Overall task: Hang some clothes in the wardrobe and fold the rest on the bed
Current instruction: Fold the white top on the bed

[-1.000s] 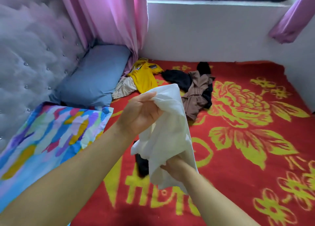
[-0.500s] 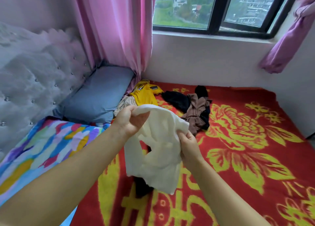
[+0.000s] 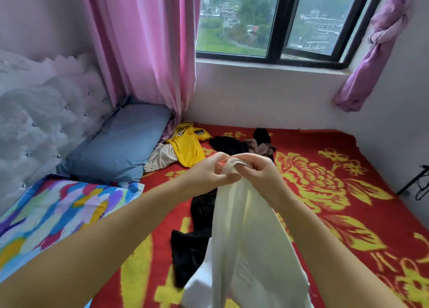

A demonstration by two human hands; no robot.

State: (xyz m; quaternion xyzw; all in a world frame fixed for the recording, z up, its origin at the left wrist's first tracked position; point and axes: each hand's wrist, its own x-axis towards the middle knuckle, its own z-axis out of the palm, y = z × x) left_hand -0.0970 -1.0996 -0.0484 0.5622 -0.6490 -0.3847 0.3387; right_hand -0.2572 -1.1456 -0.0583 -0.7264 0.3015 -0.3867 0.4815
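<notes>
Both hands now meet at one top edge of the white garment (image 3: 250, 233), closer together than 0.5 s ago. Head view: left hand (image 3: 206, 173) and right hand (image 3: 255, 168) each pinch that edge; cloth hangs over the bed (image 3: 348, 215). Thin, cream-white, limp; likely light. Best held at shoulder seams.

We've brought our hands together now: the left hand (image 3: 209, 172) and right hand (image 3: 254, 168), a moment ago apart on the white garment (image 3: 246, 233), now pinch one bunched edge side by side. The cloth, crumpled between them before, now hangs long and straight below. Our view has lifted too, showing far more of the window (image 3: 274, 22).
</notes>
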